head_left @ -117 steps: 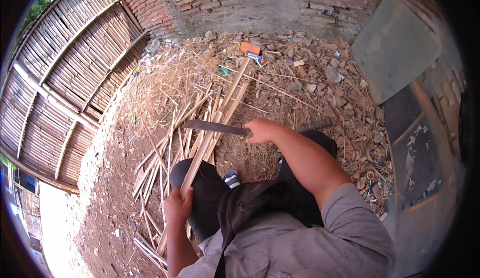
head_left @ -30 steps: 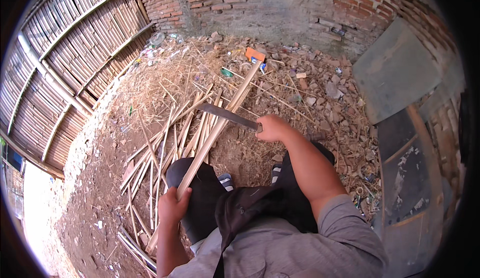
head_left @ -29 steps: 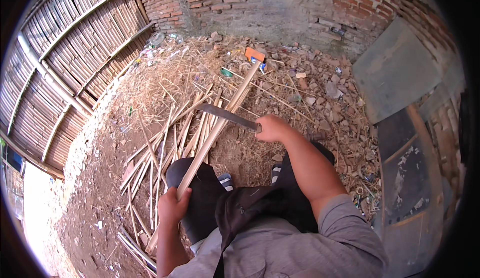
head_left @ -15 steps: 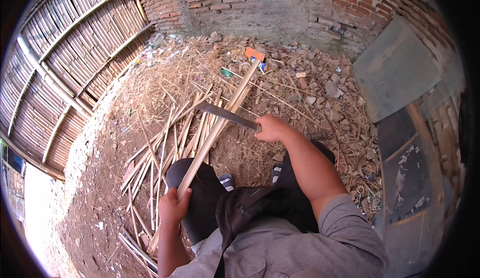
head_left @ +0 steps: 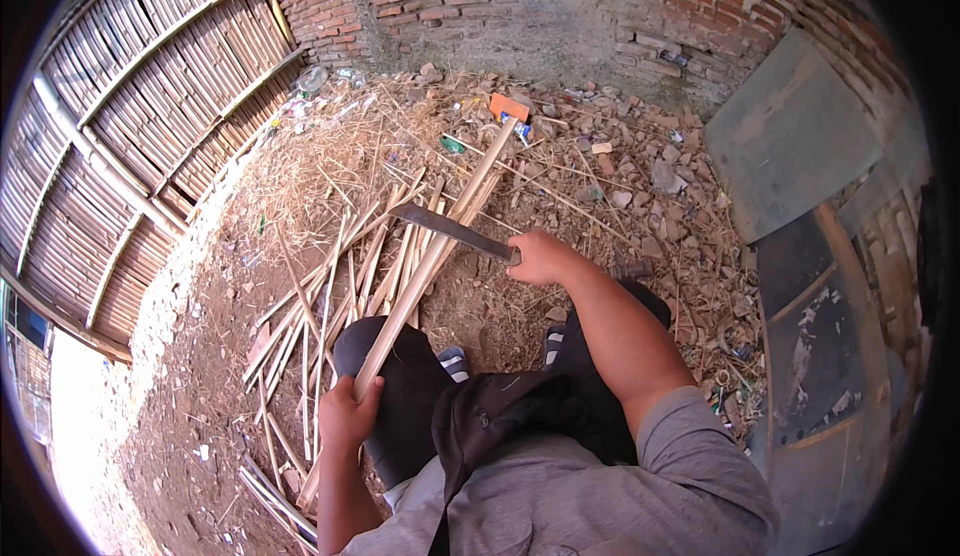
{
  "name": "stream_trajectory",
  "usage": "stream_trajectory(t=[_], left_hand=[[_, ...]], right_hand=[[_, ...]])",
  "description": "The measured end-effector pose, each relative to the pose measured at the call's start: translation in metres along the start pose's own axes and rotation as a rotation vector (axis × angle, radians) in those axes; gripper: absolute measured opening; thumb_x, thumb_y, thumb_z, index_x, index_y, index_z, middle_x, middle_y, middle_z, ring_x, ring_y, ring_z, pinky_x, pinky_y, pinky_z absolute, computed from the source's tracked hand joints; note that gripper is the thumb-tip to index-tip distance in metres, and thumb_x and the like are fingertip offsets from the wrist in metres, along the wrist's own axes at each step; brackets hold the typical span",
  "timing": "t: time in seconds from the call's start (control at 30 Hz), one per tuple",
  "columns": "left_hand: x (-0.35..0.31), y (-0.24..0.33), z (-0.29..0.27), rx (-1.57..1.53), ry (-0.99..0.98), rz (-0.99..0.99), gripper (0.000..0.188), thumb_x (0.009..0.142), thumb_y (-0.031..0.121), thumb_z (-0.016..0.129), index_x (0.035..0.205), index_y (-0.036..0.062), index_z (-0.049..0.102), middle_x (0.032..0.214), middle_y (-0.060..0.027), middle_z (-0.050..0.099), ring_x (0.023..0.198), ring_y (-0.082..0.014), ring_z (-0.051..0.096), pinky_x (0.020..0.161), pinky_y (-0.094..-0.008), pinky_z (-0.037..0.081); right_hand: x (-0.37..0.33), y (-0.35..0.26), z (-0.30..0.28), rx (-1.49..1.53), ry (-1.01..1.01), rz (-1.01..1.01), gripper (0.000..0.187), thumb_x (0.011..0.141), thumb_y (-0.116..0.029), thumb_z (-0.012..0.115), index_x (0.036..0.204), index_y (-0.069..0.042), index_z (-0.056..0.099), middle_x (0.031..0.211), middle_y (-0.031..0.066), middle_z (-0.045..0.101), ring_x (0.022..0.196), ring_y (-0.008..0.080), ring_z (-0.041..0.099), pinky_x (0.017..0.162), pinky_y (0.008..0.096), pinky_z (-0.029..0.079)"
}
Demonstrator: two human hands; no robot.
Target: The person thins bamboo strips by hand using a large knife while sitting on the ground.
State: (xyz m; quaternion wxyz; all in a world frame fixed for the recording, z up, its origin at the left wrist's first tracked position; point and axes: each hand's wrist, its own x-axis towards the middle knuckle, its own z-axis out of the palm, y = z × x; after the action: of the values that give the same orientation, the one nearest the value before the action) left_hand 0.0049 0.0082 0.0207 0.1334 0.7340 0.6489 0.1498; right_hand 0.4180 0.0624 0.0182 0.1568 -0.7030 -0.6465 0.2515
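Observation:
My left hand [head_left: 348, 414] is closed around the near part of a long split bamboo strip [head_left: 410, 301], beside my left knee. The strip slants away to the upper right over the ground. In my right hand [head_left: 543, 258] is the handle end of a machete [head_left: 455, 231], my fingers wrapped round it. Its dark, broad blade points left and lies across the strip; whether the edge touches the bamboo I cannot tell. Several thinner bamboo strips [head_left: 335, 281] lie in a loose heap left of my knee.
Straw [head_left: 300, 166] and rubble [head_left: 640, 181] cover the ground ahead. An orange block [head_left: 509, 108] lies near the strip's far end. A bamboo fence [head_left: 150, 96] stands left, a brick wall [head_left: 480, 16] behind. On the right lean a grey sheet [head_left: 795, 136] and a dark framed panel [head_left: 815, 346].
Almost nothing differs. My right hand and the machete have shifted very slightly left; the left hand keeps its hold on the strip.

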Motion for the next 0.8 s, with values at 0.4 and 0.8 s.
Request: stream_trajectory(t=[0.4,0.8], left_hand=[[0.001,0.002,0.0,0.037,-0.004,0.001,0.056,0.088,0.053,0.071,0.076,-0.0003,0.059,0.068,-0.0234,0.062,0.07,-0.0445,0.065,0.064,-0.0521,0.048],[0.0,0.0,0.005,0.029,0.029,0.025,0.057,0.088,0.054,0.071,0.074,0.0006,0.056,0.067,-0.0231,0.061,0.068,-0.0447,0.064,0.062,-0.0528,0.048]], right_hand=[[0.002,0.007,0.004,-0.027,0.015,0.003,0.037,0.078,-0.028,0.073,0.108,-0.007,0.071,0.099,0.0196,0.072,0.096,0.0368,0.069,0.083,0.046,0.056],[0.005,0.014,0.013,-0.045,0.06,-0.041,0.038,0.081,-0.034,0.076,0.107,-0.007,0.068,0.091,0.018,0.07,0.089,0.0356,0.069,0.077,0.0462,0.053]])
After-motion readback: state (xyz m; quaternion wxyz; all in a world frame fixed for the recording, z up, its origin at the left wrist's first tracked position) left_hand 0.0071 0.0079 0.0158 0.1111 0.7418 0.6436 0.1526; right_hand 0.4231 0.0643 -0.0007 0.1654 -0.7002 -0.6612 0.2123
